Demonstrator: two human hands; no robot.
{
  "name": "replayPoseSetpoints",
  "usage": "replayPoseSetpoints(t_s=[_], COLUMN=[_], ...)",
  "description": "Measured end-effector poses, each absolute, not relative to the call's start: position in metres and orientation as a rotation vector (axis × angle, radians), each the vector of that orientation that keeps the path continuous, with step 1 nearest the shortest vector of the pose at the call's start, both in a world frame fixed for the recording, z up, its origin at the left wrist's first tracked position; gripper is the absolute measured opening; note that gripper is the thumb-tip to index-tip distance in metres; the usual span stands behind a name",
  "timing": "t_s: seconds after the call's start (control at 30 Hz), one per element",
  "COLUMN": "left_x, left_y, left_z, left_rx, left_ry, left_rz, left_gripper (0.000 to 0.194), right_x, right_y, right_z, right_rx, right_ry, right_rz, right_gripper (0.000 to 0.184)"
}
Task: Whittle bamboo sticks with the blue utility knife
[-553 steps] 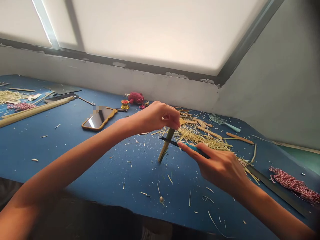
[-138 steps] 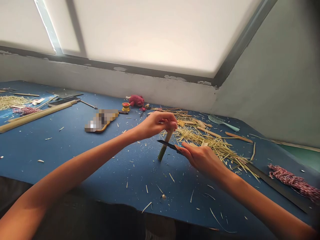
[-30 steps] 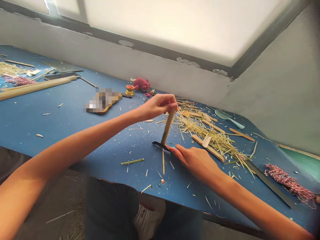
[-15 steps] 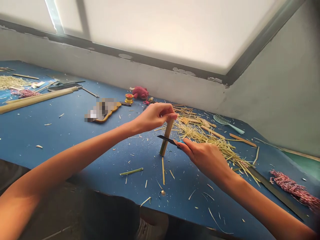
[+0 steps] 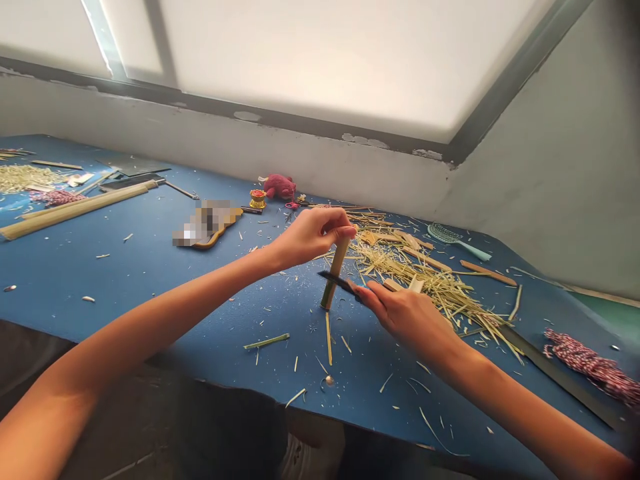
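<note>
My left hand [image 5: 320,233] pinches the top of a short bamboo piece [image 5: 341,257] between thumb and fingers. The bamboo stands nearly upright, tilted a little to the right, its lower end on the blue table. My right hand [image 5: 410,313] is closed round the handle of a knife [image 5: 334,280], which the fingers mostly hide. Its dark blade points left and lies across the lower half of the bamboo. Just behind the right hand's knuckles show pale flat bamboo pieces [image 5: 416,284]. A thin bamboo strip [image 5: 329,339] lies below the bamboo's foot.
Bamboo shavings [image 5: 445,287] are heaped on the right, with a green hairbrush [image 5: 457,241], a long dark flat blade [image 5: 560,380] and red-white cord [image 5: 593,365] beyond. A gold-rimmed mirror-like object [image 5: 210,227], a red plush toy [image 5: 280,187] and bamboo lengths [image 5: 85,208] lie left and back.
The view has shifted slightly. Both hands keep their grips, and the knife stays across the bamboo with its blade angled a little differently. Pale pieces now show behind my right hand.
</note>
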State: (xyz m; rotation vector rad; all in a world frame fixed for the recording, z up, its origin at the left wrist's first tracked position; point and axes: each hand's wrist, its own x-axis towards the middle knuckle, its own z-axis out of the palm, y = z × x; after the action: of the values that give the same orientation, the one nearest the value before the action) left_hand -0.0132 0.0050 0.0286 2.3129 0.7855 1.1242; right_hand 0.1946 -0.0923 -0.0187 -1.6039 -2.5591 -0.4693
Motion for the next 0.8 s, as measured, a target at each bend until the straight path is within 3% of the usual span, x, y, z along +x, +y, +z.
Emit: replayPoseSetpoints(t_s=[0.23,0.53,0.8], left_x=[-0.012,-0.01,-0.01], left_y=[0.0,0.001,-0.003], left_z=[0.031,0.025,0.03], left_rx=[2.353,2.289,2.282], left_ry=[0.817,0.852,0.832], left_rz=[1.136,1.174,1.128], left_gripper=[0.019,0.022,0.022], right_x=[0.193,0.224,0.234], right_y=[-0.103,-0.102,-0.101], right_z=[-0.039,0.01,0.005], right_rx=[-1.639,-1.354,-1.142], right_ry=[-2.65,-2.729,-2.736], right_rz=[-0.527,0.1,-0.465], right_gripper=[0.05,0.036,0.046])
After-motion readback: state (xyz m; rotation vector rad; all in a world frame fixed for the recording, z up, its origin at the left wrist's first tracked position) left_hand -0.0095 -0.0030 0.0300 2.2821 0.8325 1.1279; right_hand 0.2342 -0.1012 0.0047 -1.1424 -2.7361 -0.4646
